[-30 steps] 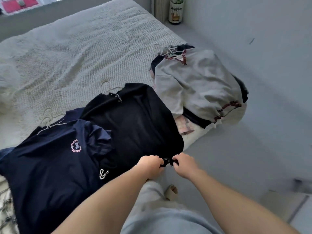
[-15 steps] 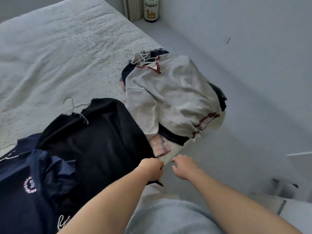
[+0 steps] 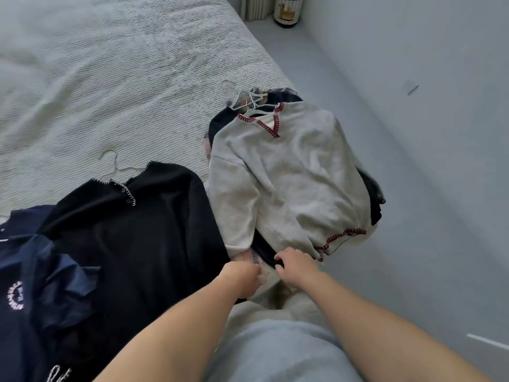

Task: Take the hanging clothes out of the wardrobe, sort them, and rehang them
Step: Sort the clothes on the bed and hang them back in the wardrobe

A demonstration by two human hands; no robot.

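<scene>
A pile of clothes on hangers lies at the bed's corner, with a grey sweater with red stitching (image 3: 289, 172) on top. Under it show a dark garment (image 3: 263, 248) and a pink checked garment (image 3: 246, 256). To the left lie a black sweater (image 3: 143, 230) on a white hanger (image 3: 113, 166) and a navy T-shirt (image 3: 27, 285). My left hand (image 3: 242, 279) is curled at the pink checked fabric and seems to pinch it. My right hand (image 3: 296, 267) curls its fingers over the dark garment's hem, just below the grey sweater.
The clothes lie on a bed with a pale textured cover (image 3: 110, 78). A grey floor strip (image 3: 358, 119) runs between the bed and a wall on the right. A bottle (image 3: 287, 9) stands on the floor at the far end.
Both hands let go of the black sweater's hem and moved right to the bottom of the grey sweater pile. The view swung right with them.
</scene>
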